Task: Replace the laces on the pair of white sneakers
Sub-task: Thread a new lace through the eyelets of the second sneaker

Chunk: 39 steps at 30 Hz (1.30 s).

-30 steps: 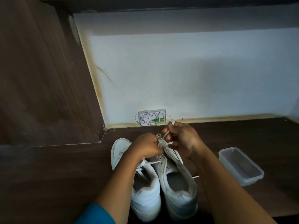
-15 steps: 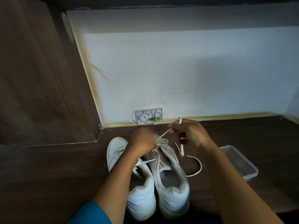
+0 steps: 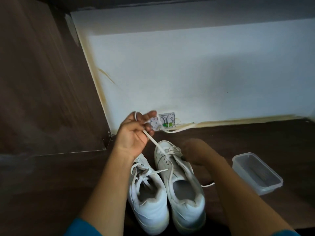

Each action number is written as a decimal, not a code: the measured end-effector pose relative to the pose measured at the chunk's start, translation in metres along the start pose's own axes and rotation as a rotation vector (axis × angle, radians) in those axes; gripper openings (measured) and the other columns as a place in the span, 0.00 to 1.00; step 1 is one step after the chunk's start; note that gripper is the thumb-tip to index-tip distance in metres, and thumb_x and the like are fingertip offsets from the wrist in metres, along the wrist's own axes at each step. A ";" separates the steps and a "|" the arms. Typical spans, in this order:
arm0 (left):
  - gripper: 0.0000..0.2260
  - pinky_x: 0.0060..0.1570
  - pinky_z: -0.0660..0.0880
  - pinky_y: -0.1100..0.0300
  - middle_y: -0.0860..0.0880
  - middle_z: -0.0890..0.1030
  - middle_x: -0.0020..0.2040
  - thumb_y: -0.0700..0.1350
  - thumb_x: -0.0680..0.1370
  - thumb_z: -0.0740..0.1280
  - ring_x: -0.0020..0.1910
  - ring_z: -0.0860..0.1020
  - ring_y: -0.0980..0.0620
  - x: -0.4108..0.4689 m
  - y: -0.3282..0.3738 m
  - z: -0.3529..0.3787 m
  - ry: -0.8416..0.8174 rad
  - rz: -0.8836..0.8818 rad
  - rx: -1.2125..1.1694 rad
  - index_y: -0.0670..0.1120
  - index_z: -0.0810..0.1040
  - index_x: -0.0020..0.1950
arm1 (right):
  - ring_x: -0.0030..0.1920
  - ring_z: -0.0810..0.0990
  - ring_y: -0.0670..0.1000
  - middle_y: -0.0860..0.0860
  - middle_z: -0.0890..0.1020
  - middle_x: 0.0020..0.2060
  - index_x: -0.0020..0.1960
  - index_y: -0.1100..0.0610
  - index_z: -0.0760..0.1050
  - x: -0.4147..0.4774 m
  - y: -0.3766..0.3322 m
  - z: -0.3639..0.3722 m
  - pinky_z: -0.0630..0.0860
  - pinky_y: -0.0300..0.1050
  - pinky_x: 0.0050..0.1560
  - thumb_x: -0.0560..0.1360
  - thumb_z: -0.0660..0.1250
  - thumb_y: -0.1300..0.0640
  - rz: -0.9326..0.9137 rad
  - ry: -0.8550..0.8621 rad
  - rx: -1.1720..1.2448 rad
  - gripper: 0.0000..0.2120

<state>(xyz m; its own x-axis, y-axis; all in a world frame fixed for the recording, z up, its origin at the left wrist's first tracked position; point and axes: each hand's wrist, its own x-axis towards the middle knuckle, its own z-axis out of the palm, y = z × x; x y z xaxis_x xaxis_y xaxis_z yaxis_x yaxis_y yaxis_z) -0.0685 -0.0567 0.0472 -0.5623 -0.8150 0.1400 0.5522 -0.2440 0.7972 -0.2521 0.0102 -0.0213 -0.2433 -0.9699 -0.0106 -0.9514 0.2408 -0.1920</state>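
Two white sneakers stand side by side on the dark wooden surface, toes away from me. The left sneaker (image 3: 146, 195) is laced. On the right sneaker (image 3: 185, 193) only the eyelets near the toe hold lace. My left hand (image 3: 134, 133) is raised palm up above the toes and pinches the white lace (image 3: 156, 144), which runs taut down to the right sneaker's front eyelets. Beyond my fingers the lace whips rightward in a blur. My right hand (image 3: 194, 151), blurred, lies against the right sneaker's outer side near the toe; its grip is unclear.
A clear plastic container (image 3: 257, 172) sits to the right of the sneakers. An open wall socket plate (image 3: 167, 120) is at the base of the white wall behind my left hand. A wooden panel (image 3: 42, 82) closes off the left side.
My left hand rose up and away from the toe, pulling a length of lace out. My right hand dropped from holding the lace to the right sneaker's side.
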 end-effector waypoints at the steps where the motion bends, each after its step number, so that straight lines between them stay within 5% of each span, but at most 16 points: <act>1: 0.10 0.30 0.68 0.65 0.42 0.82 0.49 0.33 0.59 0.59 0.26 0.70 0.54 -0.001 0.005 -0.001 0.005 0.039 -0.027 0.46 0.69 0.34 | 0.50 0.80 0.58 0.56 0.82 0.46 0.43 0.60 0.78 -0.001 -0.002 0.002 0.70 0.40 0.41 0.73 0.64 0.59 0.013 -0.029 -0.012 0.06; 4: 0.11 0.22 0.63 0.69 0.42 0.79 0.58 0.33 0.72 0.58 0.21 0.68 0.56 0.001 0.013 -0.001 0.132 0.037 0.183 0.48 0.72 0.43 | 0.40 0.75 0.55 0.53 0.76 0.32 0.31 0.58 0.70 -0.005 -0.003 -0.004 0.63 0.40 0.31 0.75 0.62 0.60 0.051 -0.046 0.033 0.13; 6: 0.06 0.20 0.63 0.68 0.44 0.80 0.56 0.38 0.76 0.62 0.20 0.69 0.55 0.001 0.016 0.001 0.208 -0.080 0.614 0.48 0.74 0.50 | 0.37 0.72 0.52 0.54 0.75 0.31 0.34 0.62 0.76 -0.007 -0.004 -0.016 0.64 0.41 0.31 0.76 0.62 0.60 0.077 -0.072 0.211 0.13; 8: 0.06 0.21 0.65 0.66 0.43 0.80 0.46 0.44 0.78 0.65 0.22 0.71 0.54 -0.001 0.011 0.000 0.151 -0.264 1.090 0.42 0.76 0.51 | 0.32 0.71 0.50 0.53 0.74 0.30 0.35 0.61 0.75 -0.011 -0.008 -0.028 0.67 0.40 0.30 0.75 0.62 0.63 0.204 -0.040 0.746 0.11; 10: 0.12 0.22 0.65 0.66 0.44 0.79 0.36 0.48 0.79 0.63 0.22 0.70 0.53 -0.003 0.003 -0.001 0.072 -0.410 1.326 0.39 0.77 0.47 | 0.31 0.71 0.49 0.52 0.73 0.30 0.34 0.57 0.70 -0.013 -0.010 -0.037 0.68 0.39 0.32 0.75 0.62 0.63 0.336 0.071 1.318 0.11; 13: 0.11 0.19 0.63 0.70 0.46 0.76 0.32 0.49 0.79 0.63 0.22 0.68 0.54 -0.004 -0.004 0.001 0.070 -0.430 1.437 0.41 0.75 0.44 | 0.35 0.74 0.52 0.53 0.76 0.33 0.31 0.57 0.67 -0.018 -0.008 -0.059 0.68 0.44 0.37 0.75 0.59 0.61 0.266 0.181 1.909 0.14; 16: 0.08 0.19 0.64 0.69 0.47 0.76 0.33 0.48 0.79 0.63 0.23 0.69 0.54 -0.003 -0.008 0.003 0.049 -0.416 1.443 0.44 0.74 0.48 | 0.38 0.78 0.51 0.51 0.79 0.34 0.24 0.55 0.69 -0.033 -0.005 -0.084 0.72 0.46 0.45 0.67 0.62 0.56 0.043 0.222 2.198 0.14; 22: 0.12 0.23 0.62 0.69 0.50 0.76 0.28 0.52 0.75 0.67 0.23 0.68 0.57 -0.006 -0.001 0.008 -0.056 -0.495 1.744 0.44 0.82 0.44 | 0.38 0.76 0.49 0.48 0.79 0.34 0.27 0.54 0.72 -0.046 0.001 -0.097 0.72 0.46 0.48 0.69 0.64 0.52 -0.104 0.392 2.275 0.13; 26: 0.18 0.27 0.65 0.66 0.54 0.73 0.23 0.59 0.75 0.65 0.24 0.70 0.57 -0.008 0.003 0.012 -0.112 -0.397 1.760 0.47 0.82 0.36 | 0.42 0.76 0.50 0.47 0.81 0.40 0.33 0.52 0.77 -0.039 0.003 -0.091 0.71 0.44 0.44 0.76 0.62 0.59 0.103 0.510 1.662 0.14; 29: 0.10 0.47 0.71 0.64 0.51 0.80 0.49 0.49 0.75 0.68 0.51 0.78 0.55 -0.002 -0.008 0.016 -0.122 -0.040 1.484 0.48 0.80 0.55 | 0.29 0.67 0.49 0.55 0.77 0.34 0.32 0.53 0.80 -0.036 -0.010 -0.085 0.62 0.41 0.30 0.76 0.62 0.66 0.029 0.355 1.310 0.17; 31: 0.18 0.62 0.70 0.60 0.51 0.75 0.62 0.40 0.76 0.68 0.61 0.73 0.57 -0.002 -0.015 0.025 -0.262 0.028 1.100 0.53 0.72 0.63 | 0.23 0.62 0.47 0.54 0.71 0.27 0.34 0.55 0.78 -0.036 -0.024 -0.083 0.57 0.38 0.26 0.76 0.62 0.65 -0.057 0.136 1.160 0.15; 33: 0.18 0.53 0.76 0.61 0.49 0.79 0.54 0.33 0.76 0.64 0.51 0.77 0.57 -0.002 -0.017 0.030 -0.343 0.014 0.893 0.51 0.72 0.61 | 0.20 0.62 0.44 0.51 0.71 0.23 0.36 0.58 0.76 -0.035 -0.033 -0.084 0.57 0.36 0.22 0.77 0.63 0.62 -0.076 0.054 1.062 0.12; 35: 0.12 0.35 0.74 0.67 0.54 0.80 0.36 0.34 0.77 0.63 0.34 0.77 0.62 -0.003 -0.011 0.028 -0.304 0.010 0.940 0.49 0.77 0.54 | 0.19 0.62 0.43 0.48 0.72 0.20 0.34 0.59 0.76 -0.033 -0.031 -0.087 0.58 0.35 0.22 0.75 0.65 0.61 -0.036 0.127 1.030 0.11; 39: 0.12 0.36 0.67 0.68 0.61 0.78 0.28 0.38 0.78 0.63 0.29 0.74 0.69 0.003 0.006 0.007 0.006 0.167 1.092 0.49 0.79 0.37 | 0.20 0.66 0.40 0.45 0.74 0.19 0.38 0.62 0.80 -0.041 -0.004 -0.090 0.63 0.30 0.24 0.76 0.66 0.61 -0.011 0.182 0.923 0.09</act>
<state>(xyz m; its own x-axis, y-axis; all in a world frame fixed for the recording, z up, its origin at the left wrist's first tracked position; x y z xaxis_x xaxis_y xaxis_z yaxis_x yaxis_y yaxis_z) -0.0713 -0.0572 0.0568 -0.5267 -0.7978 0.2934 -0.2216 0.4621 0.8587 -0.2552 0.0522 0.0679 -0.3349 -0.9326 0.1344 -0.4469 0.0316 -0.8940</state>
